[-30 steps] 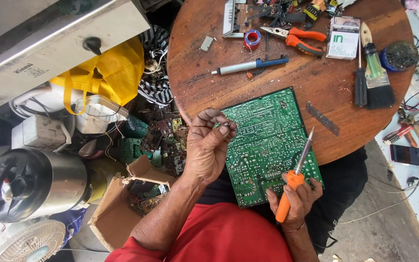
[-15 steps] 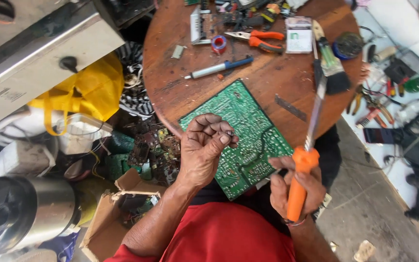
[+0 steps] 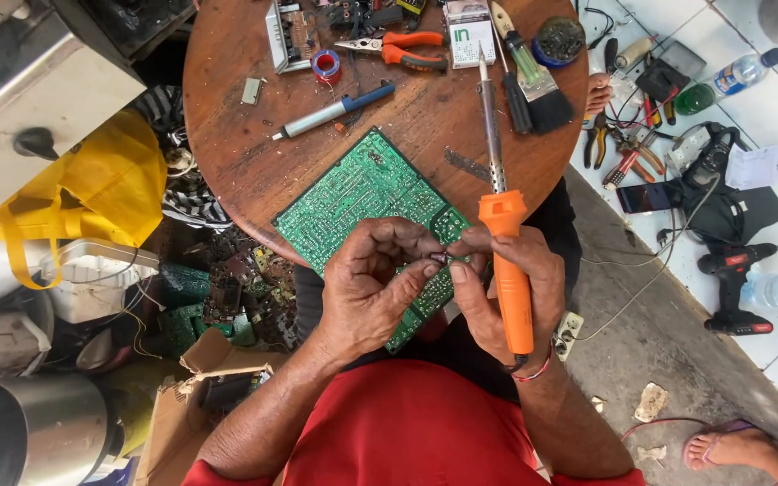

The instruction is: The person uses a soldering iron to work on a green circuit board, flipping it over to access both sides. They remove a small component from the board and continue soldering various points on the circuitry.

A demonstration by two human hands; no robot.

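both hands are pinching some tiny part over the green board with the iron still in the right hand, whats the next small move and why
Probably lower the tiny part onto the green circuit board with the left hand. The right hand also grips the orange-handled soldering iron, whose tip points away over the round wooden table, so it cannot solder until that hand lets go of the part.

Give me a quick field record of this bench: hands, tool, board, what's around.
left hand: fingertips pinching a tiny part, too small to identify
right hand: gripping the soldering iron, thumb and forefinger meeting the left fingertips
iron: orange handle, metal tip pointing away from the person
circuit board: green, solder side up, at the edge of the round wooden table
nearby: pliers, paintbrush, pen-shaped tool
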